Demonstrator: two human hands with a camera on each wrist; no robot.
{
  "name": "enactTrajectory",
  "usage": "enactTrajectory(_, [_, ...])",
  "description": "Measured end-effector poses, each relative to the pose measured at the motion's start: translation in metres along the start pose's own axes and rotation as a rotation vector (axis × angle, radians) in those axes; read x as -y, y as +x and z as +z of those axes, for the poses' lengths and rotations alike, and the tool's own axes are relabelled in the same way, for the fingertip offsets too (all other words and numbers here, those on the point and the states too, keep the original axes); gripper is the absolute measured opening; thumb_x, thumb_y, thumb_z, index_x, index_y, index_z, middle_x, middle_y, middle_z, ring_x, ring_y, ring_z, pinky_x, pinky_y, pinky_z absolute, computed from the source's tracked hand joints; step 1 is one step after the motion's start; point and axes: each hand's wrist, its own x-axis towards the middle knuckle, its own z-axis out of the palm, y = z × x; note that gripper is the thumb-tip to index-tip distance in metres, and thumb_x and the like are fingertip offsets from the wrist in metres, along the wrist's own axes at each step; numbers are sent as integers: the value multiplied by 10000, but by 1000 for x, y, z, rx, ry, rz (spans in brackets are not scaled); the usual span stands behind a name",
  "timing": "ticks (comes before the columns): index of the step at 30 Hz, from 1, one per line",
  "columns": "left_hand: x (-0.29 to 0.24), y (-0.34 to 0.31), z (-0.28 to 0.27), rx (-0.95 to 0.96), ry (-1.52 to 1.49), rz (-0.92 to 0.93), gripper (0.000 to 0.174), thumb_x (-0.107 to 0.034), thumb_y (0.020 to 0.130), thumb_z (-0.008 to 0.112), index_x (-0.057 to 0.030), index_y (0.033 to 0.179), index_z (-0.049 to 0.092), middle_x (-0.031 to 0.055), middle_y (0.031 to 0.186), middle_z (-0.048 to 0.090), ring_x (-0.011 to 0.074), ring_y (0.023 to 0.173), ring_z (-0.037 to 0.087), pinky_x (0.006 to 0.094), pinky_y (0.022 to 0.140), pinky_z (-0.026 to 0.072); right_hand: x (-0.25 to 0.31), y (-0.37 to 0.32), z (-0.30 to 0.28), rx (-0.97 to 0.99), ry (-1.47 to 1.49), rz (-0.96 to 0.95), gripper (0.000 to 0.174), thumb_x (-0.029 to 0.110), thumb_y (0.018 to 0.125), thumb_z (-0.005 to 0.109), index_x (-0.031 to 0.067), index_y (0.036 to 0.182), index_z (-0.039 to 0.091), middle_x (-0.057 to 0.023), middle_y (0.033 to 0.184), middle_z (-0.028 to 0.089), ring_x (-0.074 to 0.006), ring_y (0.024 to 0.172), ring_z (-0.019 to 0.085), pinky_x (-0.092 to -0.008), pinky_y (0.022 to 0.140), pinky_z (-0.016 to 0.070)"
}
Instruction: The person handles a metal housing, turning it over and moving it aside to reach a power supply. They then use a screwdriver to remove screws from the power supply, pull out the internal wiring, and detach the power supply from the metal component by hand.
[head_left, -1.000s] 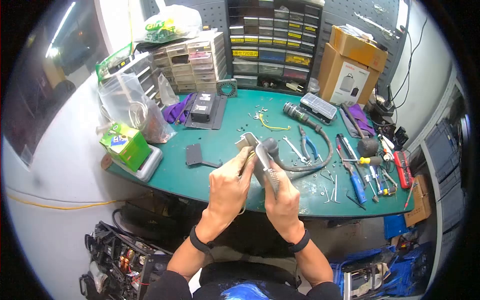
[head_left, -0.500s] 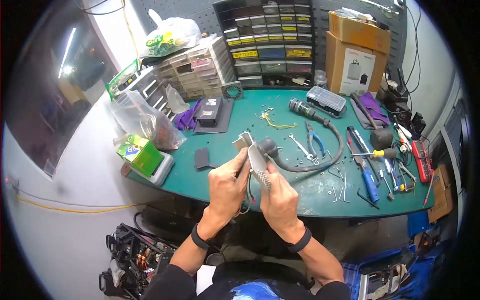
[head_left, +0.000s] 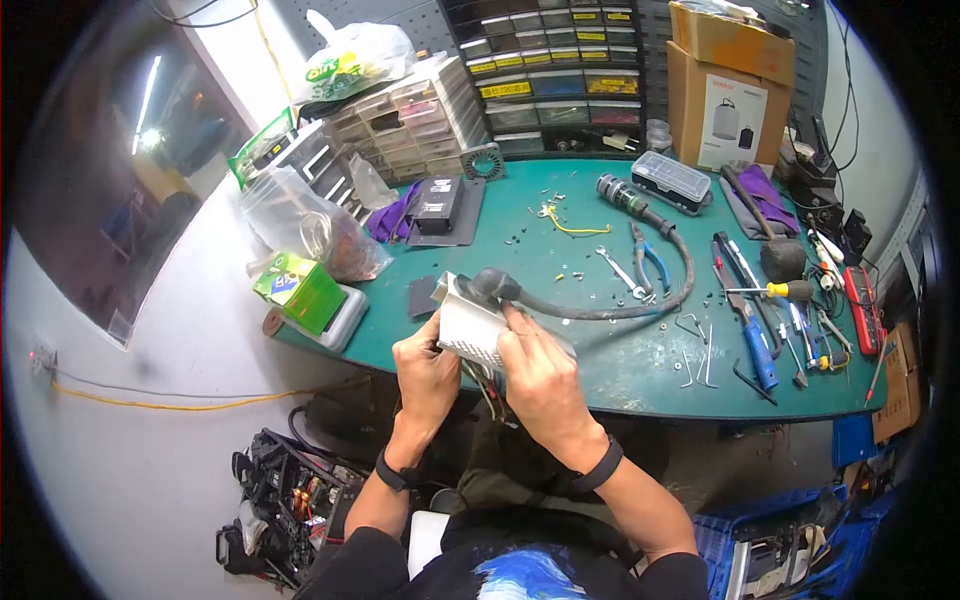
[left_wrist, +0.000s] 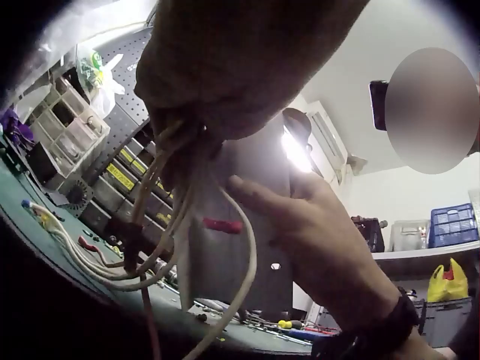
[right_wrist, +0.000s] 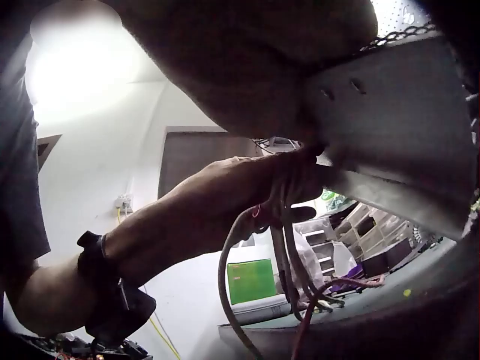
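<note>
Above the bench's front edge, my right hand (head_left: 540,378) grips a light metal casing (head_left: 470,326) with a perforated side. A black elbow connector (head_left: 490,287) sits at its top, and a thick black cable (head_left: 610,313) curves from it across the bench. At the casing's left end is my left hand (head_left: 427,368), its fingers curled around a bundle of pale wires (right_wrist: 238,274). These wires (left_wrist: 246,274) hang in loops below that hand, among them a lead with a red sleeve (left_wrist: 223,226). The casing hides some of the left fingers in the head view.
On the green bench (head_left: 620,375), pliers (head_left: 652,262), a wrench (head_left: 622,274), hex keys and loose screws lie right of the casing. Farther right are a mallet (head_left: 782,258), a screwdriver (head_left: 790,290) and a red multimeter (head_left: 862,310). A green box (head_left: 300,293) stands left.
The casing has turned, bringing its perforated side toward the head camera and the elbow connector to the top. Both hands turned with it, and the head view shifted slightly.
</note>
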Motion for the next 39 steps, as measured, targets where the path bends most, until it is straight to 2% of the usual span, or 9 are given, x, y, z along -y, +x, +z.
enactTrajectory(6, [11,-4,-2,-7,-18,-49,336,64,886,656,59,1217,708,104,862,776,36,797,633,264,652,532,0,2,0,28,-6,-8,227,13,850,633,-30,1050,536,-291,1294,640,-439,1154,670,-468,966,572])
enactTrajectory(8, [10,-3,2,-38,-80,-62,123,27,934,661,84,1030,712,-5,863,714,46,802,591,239,667,499,-2,2,0,25,6,-11,232,6,842,635,-31,1046,529,-288,1286,645,-438,1153,670,-466,966,572])
enactTrajectory(9, [12,-2,2,-37,-85,-62,123,27,934,661,84,1030,712,-5,863,714,46,802,591,239,667,499,-2,3,0,27,2,-11,232,6,842,635,-31,1046,529,-288,1286,645,-438,1153,670,-466,966,572])
enactTrajectory(11, [15,-2,1,-35,-58,-26,343,61,887,665,62,1227,709,76,882,777,44,802,637,255,655,532,-1,3,-1,24,13,-9,238,-1,840,634,-32,1050,527,-287,1284,646,-436,1149,672,-470,963,572])
enactTrajectory(27, [8,-1,6,-20,-127,-89,396,29,911,703,70,1303,670,58,920,765,42,827,627,243,676,533,-5,7,-5,21,44,19,210,-45,840,611,-32,1036,536,-286,1243,666,-430,1107,688,-466,936,580])
enactTrajectory(30, [-3,-2,11,135,-296,-166,559,10,957,711,17,1485,528,61,1079,749,68,844,643,242,740,553,-13,12,-13,-2,127,79,317,-97,819,619,-39,1122,545,-275,1149,681,-440,998,690,-486,836,577])
enactTrajectory(33, [-16,-5,15,172,-466,-206,640,22,971,685,12,1554,422,82,1146,733,73,885,658,235,788,551,-21,12,-16,-7,156,138,358,-88,853,615,-35,1202,557,-271,1091,688,-445,951,690,-496,785,568])
enactTrajectory(35, [-11,-7,6,263,-512,-264,635,6,992,663,20,1562,384,113,1187,723,102,933,689,246,822,558,-26,11,-19,2,175,143,388,-79,886,609,-26,1267,555,-266,1038,691,-459,909,684,-509,740,553])
enactTrajectory(39, [10,-11,-6,389,-667,-394,460,-82,1049,616,38,1472,483,152,1170,733,178,932,729,306,836,589,-27,12,-21,53,165,214,360,-45,923,623,-19,1277,561,-270,1025,693,-476,885,679,-520,710,544])
